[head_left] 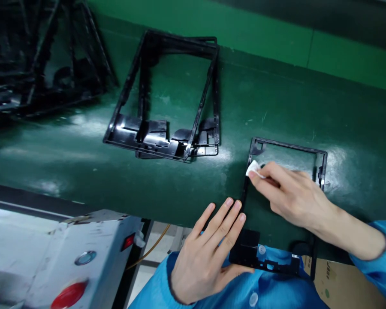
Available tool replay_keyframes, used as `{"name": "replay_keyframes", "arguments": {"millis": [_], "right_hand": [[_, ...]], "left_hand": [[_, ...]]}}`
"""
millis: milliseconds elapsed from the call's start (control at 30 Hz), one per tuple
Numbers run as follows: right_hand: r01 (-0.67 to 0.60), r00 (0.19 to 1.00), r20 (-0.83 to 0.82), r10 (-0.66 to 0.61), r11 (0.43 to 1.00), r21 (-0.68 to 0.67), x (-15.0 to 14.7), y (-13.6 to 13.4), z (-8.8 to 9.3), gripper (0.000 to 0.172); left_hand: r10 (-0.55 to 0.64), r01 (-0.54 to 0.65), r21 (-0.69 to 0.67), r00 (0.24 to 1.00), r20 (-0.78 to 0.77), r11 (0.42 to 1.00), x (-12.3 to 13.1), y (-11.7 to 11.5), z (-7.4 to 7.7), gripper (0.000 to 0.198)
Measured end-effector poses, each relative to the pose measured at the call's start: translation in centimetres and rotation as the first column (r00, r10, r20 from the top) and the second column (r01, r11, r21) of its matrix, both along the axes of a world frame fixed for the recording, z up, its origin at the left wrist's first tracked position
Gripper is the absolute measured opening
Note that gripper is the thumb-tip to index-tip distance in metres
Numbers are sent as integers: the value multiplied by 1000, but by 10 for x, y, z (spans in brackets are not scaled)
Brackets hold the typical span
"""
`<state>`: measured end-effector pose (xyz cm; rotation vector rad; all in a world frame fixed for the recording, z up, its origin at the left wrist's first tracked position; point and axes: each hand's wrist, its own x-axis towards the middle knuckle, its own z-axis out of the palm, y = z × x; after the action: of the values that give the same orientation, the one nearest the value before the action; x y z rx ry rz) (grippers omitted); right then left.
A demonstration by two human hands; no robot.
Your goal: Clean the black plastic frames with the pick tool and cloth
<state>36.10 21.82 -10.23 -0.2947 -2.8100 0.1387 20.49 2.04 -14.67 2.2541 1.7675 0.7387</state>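
My right hand [291, 195] pinches a folded white wipe [254, 168] against the left side bar of a black plastic frame [289, 145]. The frame lies on the green tabletop, with its lower end jutting past the near edge over my blue clothing. My left hand [209, 253] is spread flat at the frame's lower left corner. Its fingers are stretched along the side bar and its thumb lies by the lower edge. My right hand and wrist hide part of the frame's right side.
Two similar black frames [161, 148] lie overlapping on the green table [276, 98], left of centre. More black frames [41, 81] are heaped at the far left. Below the near edge stands a grey metal box [99, 240] with a red button [69, 295]. A cardboard box [337, 283] is at lower right.
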Motion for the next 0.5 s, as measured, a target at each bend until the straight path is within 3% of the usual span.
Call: {"name": "replay_keyframes", "arguments": {"millis": [133,233,500], "right_hand": [[-28,1000,2,28,998,-48,0,2,1,44],[-41,999,-8,40,996,-78,2,1,2,42],[-81,996,10,84,976,-201,0,6,7,46]], "left_hand": [[11,-11,4,1000,-25,1000,-1,0,3,73],[-6,6,7,997,-75,1000,-4,0,2,61],[85,-64,147,986,-147,987,2,-12,-27,36]]}}
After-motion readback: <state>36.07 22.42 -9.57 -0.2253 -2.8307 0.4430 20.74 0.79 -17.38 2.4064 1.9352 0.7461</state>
